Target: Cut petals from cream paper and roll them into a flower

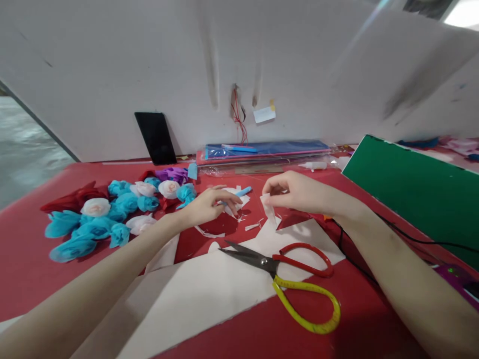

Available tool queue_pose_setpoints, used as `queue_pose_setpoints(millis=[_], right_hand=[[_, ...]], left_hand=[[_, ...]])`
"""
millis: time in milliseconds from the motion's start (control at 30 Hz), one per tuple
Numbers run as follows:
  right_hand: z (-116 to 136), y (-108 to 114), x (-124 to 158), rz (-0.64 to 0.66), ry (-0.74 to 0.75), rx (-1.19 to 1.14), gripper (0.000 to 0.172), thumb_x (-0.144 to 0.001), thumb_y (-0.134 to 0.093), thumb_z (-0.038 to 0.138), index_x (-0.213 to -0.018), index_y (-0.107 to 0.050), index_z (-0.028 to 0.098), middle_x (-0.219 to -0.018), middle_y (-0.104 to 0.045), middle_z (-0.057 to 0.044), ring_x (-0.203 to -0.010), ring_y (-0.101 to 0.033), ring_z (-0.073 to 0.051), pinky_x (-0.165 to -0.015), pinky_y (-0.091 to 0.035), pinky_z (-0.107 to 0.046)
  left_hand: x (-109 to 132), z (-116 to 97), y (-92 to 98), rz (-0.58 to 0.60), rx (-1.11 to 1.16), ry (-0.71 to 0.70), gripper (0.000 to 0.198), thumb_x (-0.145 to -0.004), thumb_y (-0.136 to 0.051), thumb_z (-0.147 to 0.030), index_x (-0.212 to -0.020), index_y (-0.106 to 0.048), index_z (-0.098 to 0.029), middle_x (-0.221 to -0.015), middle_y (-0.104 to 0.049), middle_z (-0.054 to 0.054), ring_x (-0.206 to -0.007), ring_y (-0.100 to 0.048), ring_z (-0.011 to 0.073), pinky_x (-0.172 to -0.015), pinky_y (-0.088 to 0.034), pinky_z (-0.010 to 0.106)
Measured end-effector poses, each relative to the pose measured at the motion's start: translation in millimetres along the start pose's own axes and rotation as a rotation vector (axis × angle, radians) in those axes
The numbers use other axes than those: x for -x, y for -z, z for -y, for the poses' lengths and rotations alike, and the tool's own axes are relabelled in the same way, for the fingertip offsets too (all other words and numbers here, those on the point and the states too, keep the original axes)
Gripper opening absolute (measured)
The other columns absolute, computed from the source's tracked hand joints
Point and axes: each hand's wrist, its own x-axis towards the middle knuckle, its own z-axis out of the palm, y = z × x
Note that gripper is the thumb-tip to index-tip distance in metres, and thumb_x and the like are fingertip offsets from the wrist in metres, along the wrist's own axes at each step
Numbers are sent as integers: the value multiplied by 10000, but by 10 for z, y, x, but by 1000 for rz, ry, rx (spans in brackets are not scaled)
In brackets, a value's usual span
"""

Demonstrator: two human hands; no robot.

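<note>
My left hand [209, 204] is curled over a small heap of white paper pieces [239, 202], its fingers closed on a thin blue stick [243, 191]. My right hand [295, 192] pinches a small white paper strip [268, 208] that hangs from its fingertips. Scissors [284, 271] with one red and one yellow handle lie shut on a white paper sheet [209, 289] just in front of both hands. The sheet lies on red paper that covers the table [22, 259].
A pile of blue, white, red and purple paper flowers [112, 209] sits at the left. A dark phone [155, 137] leans on the wall. Packs of coloured paper [262, 149] and a glue tube [312, 165] lie at the back. A green board [411, 189] stands at the right.
</note>
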Motion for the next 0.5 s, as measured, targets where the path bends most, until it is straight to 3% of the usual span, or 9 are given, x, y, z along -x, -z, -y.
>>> queue_pose_setpoints(millis=[100,233,367,500], right_hand=[[-29,-13,-16,63,-27,10,115,-726,-508,189,-642,-579,155,-611,-580,4,-519,-432,-93,-497,-315,-227],[-99,-41,-40,141,-33,9,93,-716,-482,173,-675,-565,166,-622,-595,-6,-567,-488,-117,-510,-338,-228],[-122,-74,-41,178,-24,38,80,-686,-493,168,-639,-557,177,-639,-594,-2,-554,-465,-113,-483,-325,-225],[-98,-96,-39,175,-20,64,84,-679,-491,169,-628,-557,177,-624,-575,6,-547,-450,-109,-483,-316,-224]], left_hand=[[14,11,9,-63,-19,0,460,-622,-336,26,-921,-631,-162,-916,-700,39,-895,-594,183,-814,-464,319],[2,57,-40,-99,-67,-32,428,-663,-372,14,-964,-630,-147,-985,-673,79,-943,-566,210,-873,-417,361],[-30,63,-90,-105,-99,-52,272,-780,-446,-119,-971,-636,-160,-1006,-659,91,-946,-552,219,-879,-398,360],[-63,59,-134,-94,-115,-53,216,-809,-499,-225,-948,-656,-171,-984,-667,90,-929,-541,227,-885,-376,377]])
